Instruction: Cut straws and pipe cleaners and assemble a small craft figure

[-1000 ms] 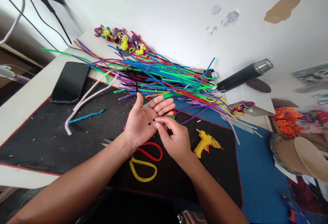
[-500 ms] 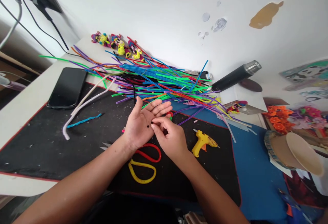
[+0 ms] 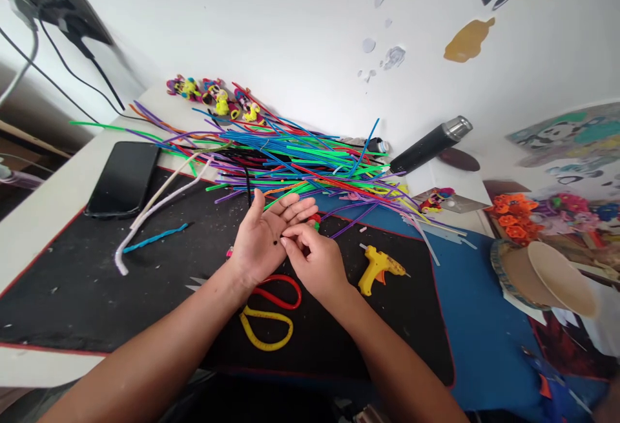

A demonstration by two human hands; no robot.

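Black matting [image 3: 97, 294] covered the surface below both your hands, with scissors [image 3: 266, 347] beneath your left wrist. Your left hand [image 3: 256, 248] lay wide open, palm up, cradling a tiny black bit [image 3: 276, 242]. Just beside it, your right hand [image 3: 317, 265] was pinched narrow (around what, I couldn't tell). Something that small probably wanted a level palm and light fingertips.

Black phone [image 3: 123, 177] and dark flask [image 3: 429, 147].
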